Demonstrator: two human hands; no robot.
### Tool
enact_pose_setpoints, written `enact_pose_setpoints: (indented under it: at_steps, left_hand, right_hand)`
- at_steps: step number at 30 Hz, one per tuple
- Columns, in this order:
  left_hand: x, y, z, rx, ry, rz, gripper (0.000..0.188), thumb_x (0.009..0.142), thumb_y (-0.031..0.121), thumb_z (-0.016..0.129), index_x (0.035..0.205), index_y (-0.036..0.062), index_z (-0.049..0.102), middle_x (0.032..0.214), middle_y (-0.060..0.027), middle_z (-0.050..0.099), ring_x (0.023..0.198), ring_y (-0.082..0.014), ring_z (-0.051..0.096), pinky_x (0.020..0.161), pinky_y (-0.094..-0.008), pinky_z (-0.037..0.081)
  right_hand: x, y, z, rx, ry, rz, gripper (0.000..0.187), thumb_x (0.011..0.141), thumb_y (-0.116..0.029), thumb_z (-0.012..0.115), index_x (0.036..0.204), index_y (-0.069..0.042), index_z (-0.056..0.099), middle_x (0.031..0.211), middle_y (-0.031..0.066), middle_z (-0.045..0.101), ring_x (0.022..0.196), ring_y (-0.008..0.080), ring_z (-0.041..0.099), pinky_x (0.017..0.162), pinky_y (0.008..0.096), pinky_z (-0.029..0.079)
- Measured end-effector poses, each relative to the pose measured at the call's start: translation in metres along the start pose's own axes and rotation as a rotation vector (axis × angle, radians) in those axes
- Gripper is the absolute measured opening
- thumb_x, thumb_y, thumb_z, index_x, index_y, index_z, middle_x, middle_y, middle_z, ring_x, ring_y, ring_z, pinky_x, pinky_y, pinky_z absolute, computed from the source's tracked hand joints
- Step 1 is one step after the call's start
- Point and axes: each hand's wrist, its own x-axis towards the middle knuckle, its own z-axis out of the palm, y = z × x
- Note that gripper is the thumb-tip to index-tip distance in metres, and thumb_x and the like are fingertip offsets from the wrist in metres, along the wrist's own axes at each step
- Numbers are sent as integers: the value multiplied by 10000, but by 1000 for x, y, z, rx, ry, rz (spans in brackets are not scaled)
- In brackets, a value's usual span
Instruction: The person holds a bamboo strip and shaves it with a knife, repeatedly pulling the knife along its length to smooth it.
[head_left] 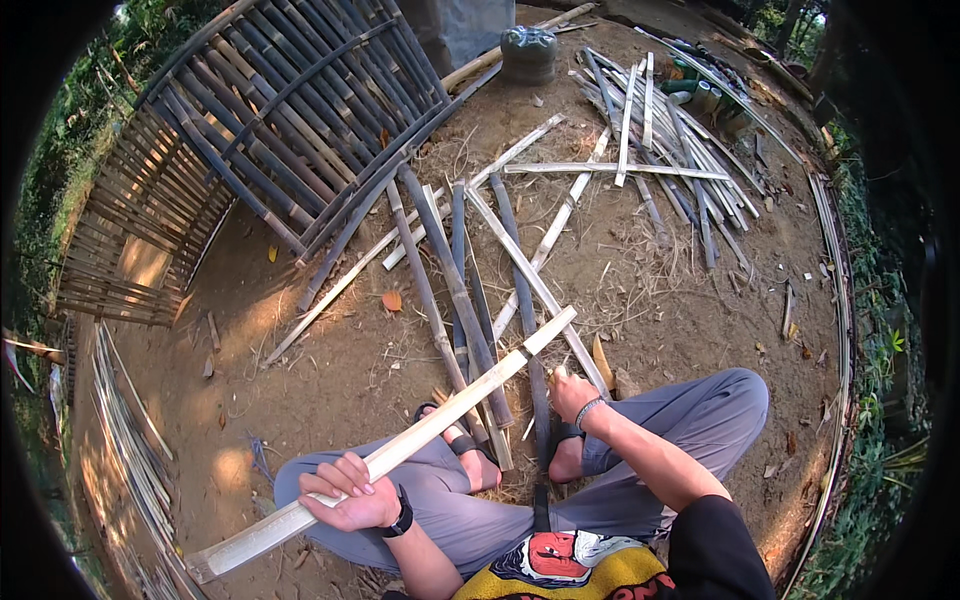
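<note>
My left hand [350, 492] is closed around a long, pale split bamboo strip [450, 410]. The strip slants from low on the left up across my lap, its pale inner face showing and a dark mark near the upper end. Right of that end, my right hand [574, 394] is closed with the fingers curled. Whatever it may grip is too small or hidden to make out. Beside that hand, a dark bamboo piece [538, 390] runs down between my sandalled feet. A dark upright piece [541, 508] shows between my legs; its kind is unclear.
Several bamboo poles [462, 285] lie ahead of my feet. A heap of split strips [690, 150] is at far right, with a slatted bamboo frame [300, 110] at far left. Thin strips [135, 450] lie along the left. A dark rounded container [528, 56] stands at the back.
</note>
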Motion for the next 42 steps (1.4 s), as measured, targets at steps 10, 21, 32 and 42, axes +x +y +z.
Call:
enact_pose_setpoints:
  at_steps: [10,21,32,42]
  left_hand:
    - [-3,4,-4,-28,-67,5,412,1031,368,282,690,141,328,476,10,314,354,-84,237,410,-224,211]
    - [-4,3,-6,-14,-73,-11,413,1030,372,283,696,135,335,479,8,315,359,-81,253,409,-225,205]
    - [-1,0,0,-45,-72,-19,416,1029,375,282,695,135,336,478,7,312,354,-85,250,414,-231,216]
    - [-2,2,-4,-3,-40,-5,416,1029,376,277,691,139,325,471,13,308,347,-83,247,408,-229,215]
  right_hand:
    - [-33,-22,-15,-283,83,-121,193,855,-234,560,884,-44,553,868,230,659,775,370,673,676,451,558]
    - [-13,10,-6,-109,22,-64,316,903,-314,543,965,-4,541,824,238,649,784,420,645,725,484,525]
    - [64,-14,-18,895,136,12,438,757,-194,761,1076,-28,512,810,80,651,738,173,630,651,341,517]
    - [67,-34,-12,903,201,102,423,688,-73,756,1046,-28,534,810,104,651,759,219,647,723,346,512]
